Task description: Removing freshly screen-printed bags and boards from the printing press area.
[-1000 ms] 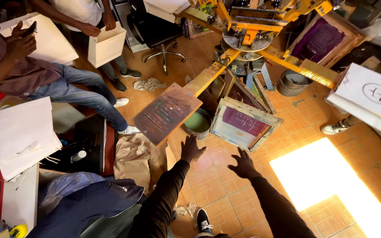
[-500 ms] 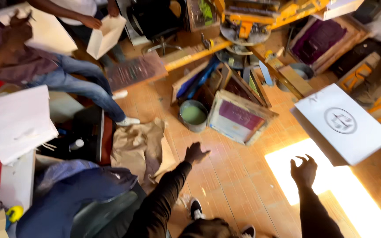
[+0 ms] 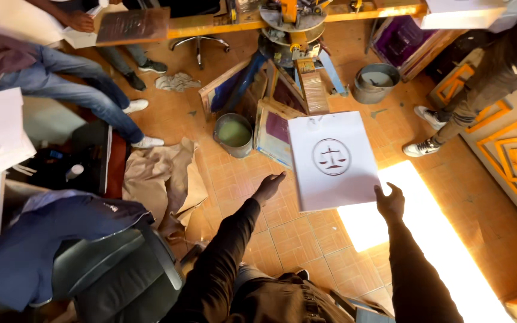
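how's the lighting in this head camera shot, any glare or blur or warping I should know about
Head view: a hard patch of sunlight on the tiled floor is blown out to near white, beside the right hand; the white printed bag stays readable, its emblem sharp; the left hand is slightly soft; dark sleeves lose detail; the wide lens bends the frame edges, so the people standing around lean outward.

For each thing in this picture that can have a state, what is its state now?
White paper bag: flat, printed side up, touching the right hand.
Right hand: open, fingers at the bag's lower corner.
Left hand: open, fingers spread, holding nothing.
Green bucket: upright, uncovered, holding greenish liquid.
Grey bucket: upright, uncovered.
Brown paper: crumpled on the floor.
Blue jacket: draped over the chair.
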